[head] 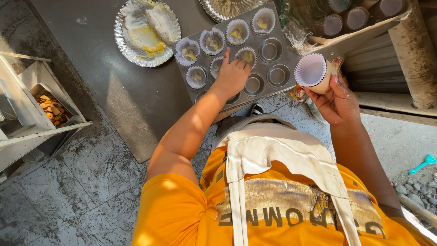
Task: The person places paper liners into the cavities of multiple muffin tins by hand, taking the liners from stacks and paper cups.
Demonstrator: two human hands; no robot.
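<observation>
A: Left hand (233, 73)?
B: Arm stretched to 12, fingers curled, pressing a liner (246, 55) into the tin (273, 64).
A: Right hand (336, 101)?
B: At 2, wrapped round liner stack (313, 72), beside the tin.

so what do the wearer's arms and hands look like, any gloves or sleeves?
No gloves: left hand and right hand are bare, with no rings or watch visible. Forearms are bare too. Short orange T-shirt sleeves end above the elbows, and a cream cloth apron hangs over the chest.
</observation>
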